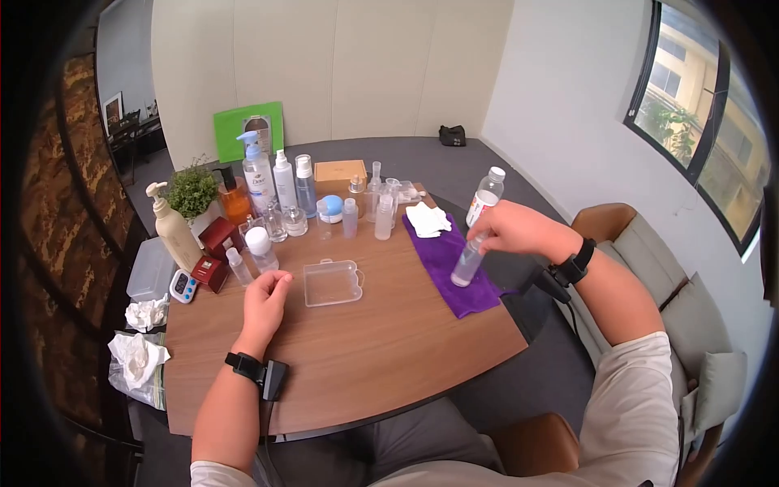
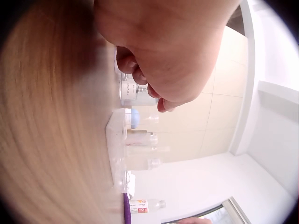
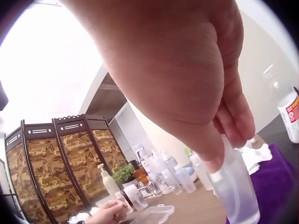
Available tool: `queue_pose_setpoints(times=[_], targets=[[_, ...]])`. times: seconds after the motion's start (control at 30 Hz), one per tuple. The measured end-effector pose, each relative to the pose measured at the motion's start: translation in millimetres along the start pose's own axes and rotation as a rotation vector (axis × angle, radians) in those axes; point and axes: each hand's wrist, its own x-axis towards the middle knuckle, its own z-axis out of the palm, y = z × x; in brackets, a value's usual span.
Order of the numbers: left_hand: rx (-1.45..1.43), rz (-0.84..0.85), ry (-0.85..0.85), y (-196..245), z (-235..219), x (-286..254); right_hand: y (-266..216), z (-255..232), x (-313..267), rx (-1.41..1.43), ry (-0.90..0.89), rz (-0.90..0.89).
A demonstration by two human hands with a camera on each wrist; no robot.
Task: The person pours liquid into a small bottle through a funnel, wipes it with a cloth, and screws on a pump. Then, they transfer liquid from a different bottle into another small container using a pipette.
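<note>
My right hand (image 1: 509, 228) pinches the top of a clear, slim bottle (image 1: 465, 272) between thumb and fingers, over a purple cloth (image 1: 442, 264). In the right wrist view a thin tube runs down inside this bottle (image 3: 237, 200); the hand covers its top. My left hand (image 1: 265, 302) rests at the table with its fingers loosely curled and nothing in them. Just beyond it stand a white-capped clear bottle (image 1: 261, 247) and a smaller clear bottle (image 1: 238, 268). To its right lies a shallow clear plastic box (image 1: 333, 286).
Pump bottles (image 1: 258, 178), perfume bottles (image 1: 276, 224) and a potted plant (image 1: 192, 193) crowd the table's back left. White tissues (image 1: 428, 220) lie on the cloth, with a labelled drink bottle (image 1: 485, 197) behind. A timer (image 1: 183, 286) stands at the left edge.
</note>
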Motion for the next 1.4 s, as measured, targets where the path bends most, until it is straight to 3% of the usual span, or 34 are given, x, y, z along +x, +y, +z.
queue_pose_setpoints(times=[0.1, 0.3, 0.5, 0.57, 0.8, 1.0, 1.2, 1.27, 1.4], targets=[[0.104, 0.048, 0.015, 2.9, -0.4, -1.1, -10.5, 7.9, 28.1, 0.021, 0.060, -0.050], [0.053, -0.020, -0.021, 6.0, 0.5, -2.7, -33.3, 34.1, 99.0, -0.048, 0.076, -0.229], [0.065, -0.002, -0.002, 6.0, -1.1, -2.8, -46.5, 35.7, 161.4, -0.066, 0.058, -0.177], [0.066, -0.002, -0.026, 3.7, -1.9, -2.0, -45.4, 40.2, 172.5, -0.052, 0.124, -0.133], [0.080, 0.017, -0.016, 3.8, 0.0, -1.5, -43.1, 30.0, 177.6, 0.074, 0.171, -0.112], [0.079, 0.065, -0.031, 4.0, 1.1, -0.5, -37.3, 33.5, 165.8, 0.284, 0.319, -0.100], [0.080, 0.001, -0.048, 13.3, 0.4, -2.1, -46.3, 64.4, 152.1, 0.433, 0.652, 0.027], [0.116, 0.064, -0.023, 7.0, 0.4, -0.5, -55.7, 76.7, 146.1, 0.830, 0.896, -0.019], [0.085, 0.023, -0.041, 1.1, -0.3, 0.9, -87.2, 118.5, 130.3, 0.995, 0.902, -0.045]])
